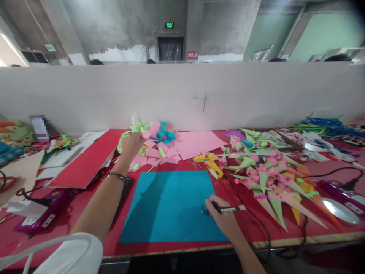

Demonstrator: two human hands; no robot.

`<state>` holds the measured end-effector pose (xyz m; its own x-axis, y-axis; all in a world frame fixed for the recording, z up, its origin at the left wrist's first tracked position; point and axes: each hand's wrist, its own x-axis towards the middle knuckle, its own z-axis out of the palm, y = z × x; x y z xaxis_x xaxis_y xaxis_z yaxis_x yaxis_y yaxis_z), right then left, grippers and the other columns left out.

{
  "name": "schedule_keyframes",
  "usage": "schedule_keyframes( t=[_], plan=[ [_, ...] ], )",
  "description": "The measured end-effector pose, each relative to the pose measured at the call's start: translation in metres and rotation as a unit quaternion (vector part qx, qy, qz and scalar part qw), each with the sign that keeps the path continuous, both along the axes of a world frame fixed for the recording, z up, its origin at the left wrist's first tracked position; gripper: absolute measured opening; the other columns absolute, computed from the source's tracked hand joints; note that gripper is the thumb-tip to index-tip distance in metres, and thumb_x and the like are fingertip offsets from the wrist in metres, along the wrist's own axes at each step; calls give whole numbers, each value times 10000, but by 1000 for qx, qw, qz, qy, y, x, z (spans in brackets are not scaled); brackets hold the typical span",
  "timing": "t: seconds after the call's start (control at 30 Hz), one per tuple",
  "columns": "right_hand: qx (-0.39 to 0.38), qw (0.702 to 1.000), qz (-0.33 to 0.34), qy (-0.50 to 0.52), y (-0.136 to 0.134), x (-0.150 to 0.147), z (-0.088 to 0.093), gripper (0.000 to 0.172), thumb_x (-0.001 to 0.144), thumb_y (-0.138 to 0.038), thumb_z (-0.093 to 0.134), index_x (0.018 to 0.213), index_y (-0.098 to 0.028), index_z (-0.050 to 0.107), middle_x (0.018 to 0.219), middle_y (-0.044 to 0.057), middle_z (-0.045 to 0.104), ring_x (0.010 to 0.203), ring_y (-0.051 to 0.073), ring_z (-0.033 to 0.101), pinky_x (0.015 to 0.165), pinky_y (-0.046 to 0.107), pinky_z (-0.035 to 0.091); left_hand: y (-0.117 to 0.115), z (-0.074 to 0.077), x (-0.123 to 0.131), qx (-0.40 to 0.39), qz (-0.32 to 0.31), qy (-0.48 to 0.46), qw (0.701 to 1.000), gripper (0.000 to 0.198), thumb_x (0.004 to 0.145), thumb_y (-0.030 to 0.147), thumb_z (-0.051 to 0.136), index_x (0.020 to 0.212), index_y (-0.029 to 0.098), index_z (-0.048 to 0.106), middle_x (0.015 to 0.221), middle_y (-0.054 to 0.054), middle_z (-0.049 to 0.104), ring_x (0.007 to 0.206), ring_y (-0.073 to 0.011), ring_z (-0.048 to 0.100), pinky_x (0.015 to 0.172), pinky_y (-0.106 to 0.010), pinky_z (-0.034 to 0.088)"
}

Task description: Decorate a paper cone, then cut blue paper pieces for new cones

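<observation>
A sheet of blue paper (168,205) lies flat on the red table in front of me. My right hand (221,215) is closed round a pen (232,208), its tip end pointing left over the sheet's right part. My left hand (132,145) reaches to the back, at a heap of green, pink and blue paper scraps (165,152). Its fingers are closed at the edge of a pink paper scrap (151,130), which seems pinched between them; the fingertips are partly hidden.
A yellow hot glue gun (209,161) lies behind the sheet, its cord trailing right. Many paper cones with pink trims (265,175) cover the right side. At left are a red board (82,160) and a purple power strip (47,213). A white partition (171,95) closes the back.
</observation>
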<state>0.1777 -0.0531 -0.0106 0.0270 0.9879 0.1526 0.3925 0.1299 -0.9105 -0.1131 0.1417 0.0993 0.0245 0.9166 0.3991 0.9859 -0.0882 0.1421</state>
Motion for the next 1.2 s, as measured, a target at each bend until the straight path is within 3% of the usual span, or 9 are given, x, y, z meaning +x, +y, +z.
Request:
schedule_keyframes(
  t=[0.1, 0.2, 0.37, 0.47, 0.63, 0.77, 0.87, 1.07, 1.2],
  plan=[
    [0, 1000, -10, 13, -1, 1, -2, 321, 776, -375, 453, 531, -200, 343, 472, -47, 348, 454, 102, 374, 440, 212, 316, -10, 9, -1, -17, -15, 18, 1000, 360, 812, 407, 358, 783, 139, 596, 806, -106, 627, 799, -219, 566, 645, -297, 384],
    [0, 999, -16, 35, -2, 1, -1, 269, 787, -387, 461, 603, -191, 445, 507, -32, 428, 475, 113, 430, 448, 213, 354, -28, 6, 0, -59, -83, 31, 994, 321, 816, 376, 360, 859, 172, 604, 830, -68, 643, 790, -189, 573, 656, -268, 393],
    [51, 998, -31, 20, 1, 4, -1, 189, 768, -352, 528, 806, -180, 595, 793, 52, 616, 740, 177, 577, 645, 260, 454, -87, -26, 1, -135, -226, 29, 964, 320, 831, 340, 337, 973, 192, 582, 960, -58, 642, 873, -188, 574, 743, -284, 418],
    [64, 997, -28, 34, 4, 7, -5, 217, 763, -341, 535, 890, -188, 621, 928, 75, 628, 839, 198, 592, 729, 302, 470, -132, -52, -6, -175, -249, 18, 952, 332, 849, 354, 320, 997, 194, 570, 1015, -61, 626, 898, -178, 578, 776, -280, 428],
    [58, 992, -60, 97, -4, 5, -2, 313, 774, -336, 508, 1037, -179, 568, 944, 95, 640, 839, 199, 610, 751, 342, 488, -190, -82, -15, -183, -172, 101, 963, 434, 844, 414, 331, 1204, 205, 451, 1256, -91, 494, 915, -209, 598, 766, -314, 448],
    [10, 997, -37, 67, -19, -10, 10, 223, 783, -361, 487, 694, -175, 573, 555, 15, 580, 520, 131, 551, 513, 248, 459, -214, -90, -3, -160, -122, 183, 962, 465, 846, 419, 322, 1236, 197, 447, 1335, -123, 408, 832, -236, 627, 779, -382, 433],
    [-9, 998, 5, 61, -25, -22, 12, 219, 771, -363, 493, 633, -194, 472, 500, -27, 507, 469, 107, 493, 449, 213, 390, -222, -91, 7, -157, -90, 194, 964, 460, 857, 384, 295, 1241, 184, 450, 1343, -119, 394, 775, -236, 635, 752, -394, 439],
    [26, 999, -37, 2, -23, -26, -1, 318, 732, -327, 512, 513, -202, 317, 460, -67, 308, 446, 79, 322, 448, 212, 290, -224, -92, 11, -158, -71, 189, 967, 446, 856, 374, 295, 1245, 216, 442, 1364, -94, 367, 768, -221, 637, 739, -370, 442],
    [15, 1000, -27, -3, -24, -23, -3, 318, 730, -278, 469, 503, -207, 259, 456, -73, 232, 445, 77, 267, 434, 207, 257, -224, -91, 11, -165, -66, 202, 963, 470, 865, 381, 261, 1261, 189, 426, 1369, -93, 355, 767, -228, 636, 750, -377, 443]
  ],
)
